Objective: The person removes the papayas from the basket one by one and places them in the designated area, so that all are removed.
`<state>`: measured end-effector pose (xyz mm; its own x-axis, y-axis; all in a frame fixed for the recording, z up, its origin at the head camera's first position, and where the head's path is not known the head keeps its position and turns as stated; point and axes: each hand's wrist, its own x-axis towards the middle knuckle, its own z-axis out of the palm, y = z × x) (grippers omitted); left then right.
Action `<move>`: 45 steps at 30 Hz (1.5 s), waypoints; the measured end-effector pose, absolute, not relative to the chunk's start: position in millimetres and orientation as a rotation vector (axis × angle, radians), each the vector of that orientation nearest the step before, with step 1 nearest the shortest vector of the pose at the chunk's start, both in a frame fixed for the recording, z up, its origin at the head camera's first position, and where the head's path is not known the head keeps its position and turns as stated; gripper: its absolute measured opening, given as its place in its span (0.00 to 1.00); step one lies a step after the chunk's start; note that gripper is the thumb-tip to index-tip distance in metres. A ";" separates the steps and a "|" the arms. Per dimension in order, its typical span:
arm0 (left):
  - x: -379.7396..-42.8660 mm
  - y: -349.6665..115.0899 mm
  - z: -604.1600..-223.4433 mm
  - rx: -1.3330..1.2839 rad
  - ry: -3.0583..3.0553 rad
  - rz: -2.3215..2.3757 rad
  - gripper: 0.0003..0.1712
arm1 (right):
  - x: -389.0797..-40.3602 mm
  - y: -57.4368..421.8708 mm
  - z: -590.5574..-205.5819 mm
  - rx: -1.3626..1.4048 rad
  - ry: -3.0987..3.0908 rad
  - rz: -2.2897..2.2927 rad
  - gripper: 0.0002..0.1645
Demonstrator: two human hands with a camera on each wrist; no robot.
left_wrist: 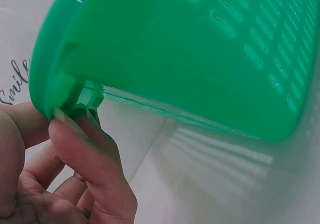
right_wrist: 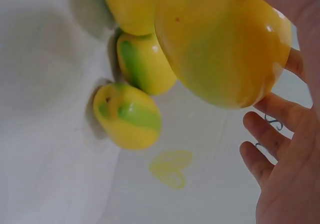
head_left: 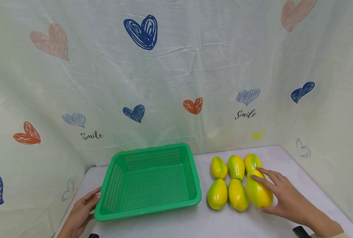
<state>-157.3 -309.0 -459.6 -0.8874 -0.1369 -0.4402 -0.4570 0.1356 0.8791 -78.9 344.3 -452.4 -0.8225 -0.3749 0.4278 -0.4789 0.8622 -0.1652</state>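
A green plastic basket with perforated walls and floor, nothing inside it, is at the left half of the table. My left hand grips its left side; up close in the left wrist view, thumb and fingers pinch the basket's rim. On the right, my right hand holds a glossy yellow-green mango between thumb and fingers. That mango overlaps the back-right mango in the head view. In the right wrist view the held mango fills the upper middle, with the lower fingers spread beside it.
Between basket and right hand lie several more mangoes, including a front-left one and a back-left one, in two rows. A pale cloth covers the table. Behind and at the sides hangs a curtain printed with hearts.
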 end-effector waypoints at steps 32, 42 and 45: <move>-155.2 -307.7 -457.6 -0.605 2.178 1.795 0.37 | -84.4 367.5 -489.0 0.616 -2.737 0.319 0.61; -155.9 -307.8 -458.0 -0.609 2.177 1.802 0.38 | -85.5 367.2 -497.6 0.659 -2.699 0.280 0.64; -156.3 -307.3 -457.8 -0.608 2.181 1.796 0.38 | -86.3 367.3 -499.5 0.659 -2.718 0.283 0.64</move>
